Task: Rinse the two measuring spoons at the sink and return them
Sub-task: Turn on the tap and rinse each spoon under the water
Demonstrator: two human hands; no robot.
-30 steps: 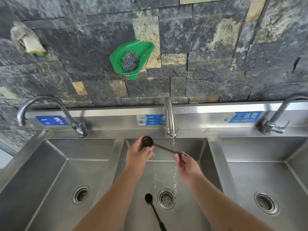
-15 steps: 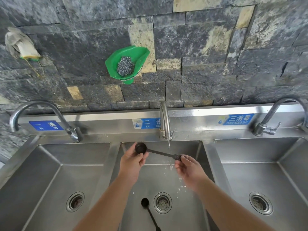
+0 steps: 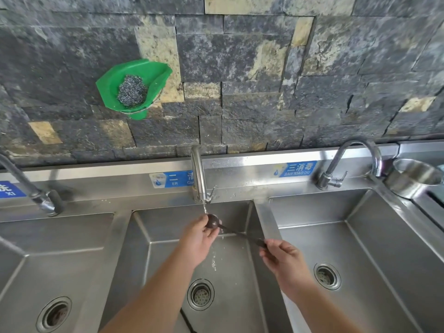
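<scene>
A dark measuring spoon (image 3: 236,233) is held over the middle sink basin (image 3: 168,236). Its round bowl sits right under the thin stream from the middle tap (image 3: 199,175). My left hand (image 3: 199,239) curls its fingers round the bowl. My right hand (image 3: 284,258) pinches the end of the handle, lower and to the right. The second dark spoon lies on the basin floor; only a piece of its handle (image 3: 188,324) shows beside my left forearm, the rest is hidden.
Three steel basins stand side by side, each with a drain and a tap. A steel pot (image 3: 412,180) stands on the ledge at far right. On the stone wall hangs a green holder (image 3: 134,86) with a steel scourer.
The spoon's bowl has shifted right, from left of the stream to directly under it. Both hands moved right with it. My view has swung rightwards, bringing the pot into sight.
</scene>
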